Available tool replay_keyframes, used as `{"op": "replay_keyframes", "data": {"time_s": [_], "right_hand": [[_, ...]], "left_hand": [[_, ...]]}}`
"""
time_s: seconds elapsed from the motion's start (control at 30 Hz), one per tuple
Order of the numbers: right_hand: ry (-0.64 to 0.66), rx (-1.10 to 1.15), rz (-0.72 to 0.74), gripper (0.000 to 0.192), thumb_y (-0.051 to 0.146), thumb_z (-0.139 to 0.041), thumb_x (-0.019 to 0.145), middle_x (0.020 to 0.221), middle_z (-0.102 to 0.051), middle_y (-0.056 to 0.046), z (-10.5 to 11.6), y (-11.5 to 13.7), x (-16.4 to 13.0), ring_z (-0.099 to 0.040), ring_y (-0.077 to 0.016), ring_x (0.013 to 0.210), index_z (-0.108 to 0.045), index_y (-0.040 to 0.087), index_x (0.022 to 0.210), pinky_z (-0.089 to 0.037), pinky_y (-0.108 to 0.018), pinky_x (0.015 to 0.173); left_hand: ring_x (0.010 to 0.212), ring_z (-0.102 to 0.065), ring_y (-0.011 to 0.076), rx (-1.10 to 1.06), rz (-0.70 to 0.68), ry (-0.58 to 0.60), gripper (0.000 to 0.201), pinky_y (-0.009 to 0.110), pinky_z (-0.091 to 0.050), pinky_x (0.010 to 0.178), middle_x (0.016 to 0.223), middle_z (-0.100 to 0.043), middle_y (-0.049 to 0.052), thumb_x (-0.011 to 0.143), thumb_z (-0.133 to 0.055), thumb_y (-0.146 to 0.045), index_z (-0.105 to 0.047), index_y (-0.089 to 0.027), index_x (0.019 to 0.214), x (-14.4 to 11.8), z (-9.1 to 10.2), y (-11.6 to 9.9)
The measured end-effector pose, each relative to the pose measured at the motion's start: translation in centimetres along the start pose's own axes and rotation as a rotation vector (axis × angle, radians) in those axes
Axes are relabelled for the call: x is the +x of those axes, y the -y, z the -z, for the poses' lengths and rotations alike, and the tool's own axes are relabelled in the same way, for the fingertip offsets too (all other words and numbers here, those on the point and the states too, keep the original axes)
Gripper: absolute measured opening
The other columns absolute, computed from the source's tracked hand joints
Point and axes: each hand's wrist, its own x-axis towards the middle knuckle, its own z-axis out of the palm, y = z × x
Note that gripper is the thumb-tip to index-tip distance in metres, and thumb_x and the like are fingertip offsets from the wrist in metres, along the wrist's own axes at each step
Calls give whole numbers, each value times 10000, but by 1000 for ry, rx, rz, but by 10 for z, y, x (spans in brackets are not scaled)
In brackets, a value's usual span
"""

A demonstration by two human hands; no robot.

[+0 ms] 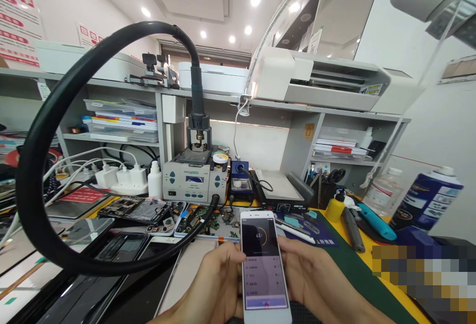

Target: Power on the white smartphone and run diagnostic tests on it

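A white smartphone [265,269] is held upright in front of me, its lit screen towards me, with a ring and "45" at the top and a list below. My left hand [219,279] grips its left edge, the thumb reaching onto the frame beside the screen. Along the right edge, my right hand [308,274] is closed round the phone from the other side. The fingers behind the phone are mostly hidden. Just beyond the phone lies a tray of circuit boards [223,219].
A thick black hose [28,150] loops over the left side from a soldering station [191,180]. Disassembled phones [137,210] lie at left. A heating plate [282,187], a yellow bottle [335,208], a spray can [427,197] and a green mat [357,284] are at right.
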Motion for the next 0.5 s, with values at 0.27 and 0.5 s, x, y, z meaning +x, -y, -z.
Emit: {"op": "replay_keyframes", "data": {"time_s": [0.27, 0.5], "right_hand": [[-40, -14, -6, 415, 450, -404, 926, 1075, -700, -88, -4, 2, 2, -605, -266, 1055, -625, 212, 1184, -455, -419, 904], [-55, -104, -20, 588, 106, -561, 614, 1008, -714, -82, 0, 2, 3, -646, -268, 955, -617, 197, 1192, -466, -396, 836]], "left_hand": [[928, -579, 293, 7, 4, -21, 550, 385, -466, 696, 1062, -625, 147, 798, -321, -392, -375, -178, 1302, -1, -2, 0], [870, -597, 290, 39, -3, 11, 545, 367, -474, 626, 1028, -642, 147, 782, -346, -395, -444, -170, 1268, -1, -4, -2]]}}
